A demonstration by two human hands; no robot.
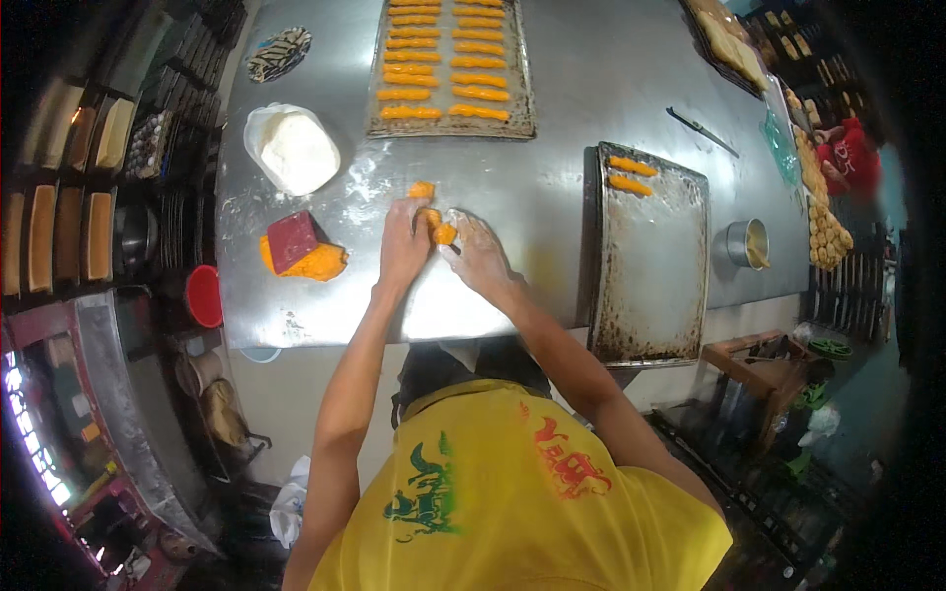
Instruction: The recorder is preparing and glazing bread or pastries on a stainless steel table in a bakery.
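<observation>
Small lumps of orange dough are between my two hands on the steel table, near its front edge. My left hand has its fingers curled round some of this dough, and another orange lump shows just beyond its fingertips. From the right, my right hand, whitish with flour, pinches the nearest lump with fingers and thumb. The fingers hide part of the dough. Left of my hands a larger slab of orange dough lies on the table, with a dark red scraper resting on top.
A white tub of flour stands at the left. Beyond my hands, a baking tray carries rows of orange dough sticks. A second tray holds two sticks. Further right are a knife and a metal can.
</observation>
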